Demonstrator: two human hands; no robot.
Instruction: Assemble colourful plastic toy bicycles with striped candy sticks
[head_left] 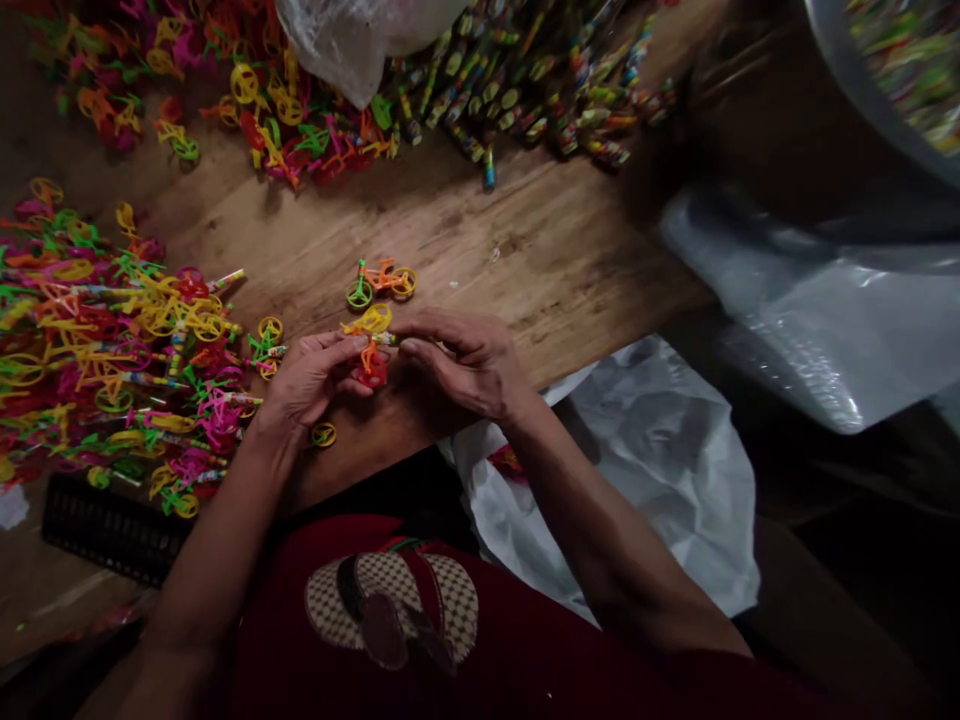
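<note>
My left hand (311, 380) is closed on a small plastic toy bicycle (370, 355) with yellow, orange and red parts. A thin printed tube (385, 339) sticks out of the toy towards the right. My right hand (469, 362) pinches at the tube's end between thumb and forefinger; the exact contact is hard to make out. Just beyond my hands, a green and orange toy bicycle (382, 281) lies on the wooden table (555, 250). Beside my left wrist are another green and yellow toy bicycle (267, 345) and a loose yellow wheel (324, 435).
A heap of toy bicycles with tubes (150, 340) covers the left side. Loose plastic parts (285, 110) and printed tubes (510, 90) are piled at the back. A large metal container (750, 110), clear plastic (840, 330), a white bag (660, 460) and a black basket (112, 530) surround me.
</note>
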